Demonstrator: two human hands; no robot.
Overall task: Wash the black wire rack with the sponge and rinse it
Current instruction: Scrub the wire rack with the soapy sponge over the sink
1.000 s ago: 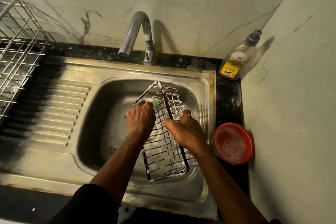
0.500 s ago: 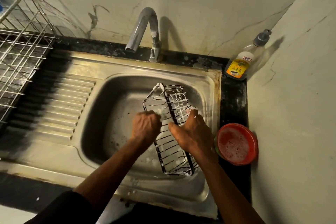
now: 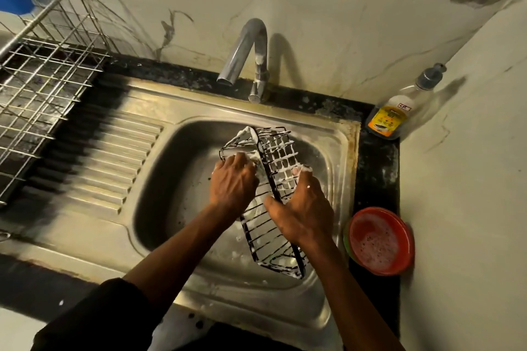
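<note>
Our right hand (image 3: 302, 208) clasps the black wire rack (image 3: 281, 157) around the middle of its upper edge, with the thumb on the near side and the fingertips over the far side. In this way the rack stands tilted on its long side inside the sink (image 3: 176, 179), and its lower end rests on the basin floor below this grip. We think it is held so in order that the wires face the other hand and the foam drips into the basin.

Just to the left of this grip, our left hand (image 3: 232, 182) is curled over the side panel of the rack. It presses a pale, foamy piece which we take for the sponge (image 3: 256, 169); most of it is hidden under the fingers.

Beyond both grips the far end of the rack is white with foam. Below the right hand's grip more bare black wire shows, so in our judgement the scrubbing is not finished and the rinsing is not begun. The tap (image 3: 251, 45), beyond the grips, gives no water that we can see. To the right of the right hand's grip stands a red bowl (image 3: 379, 239) of sudsy water, near enough for dipping the sponge.
</note>
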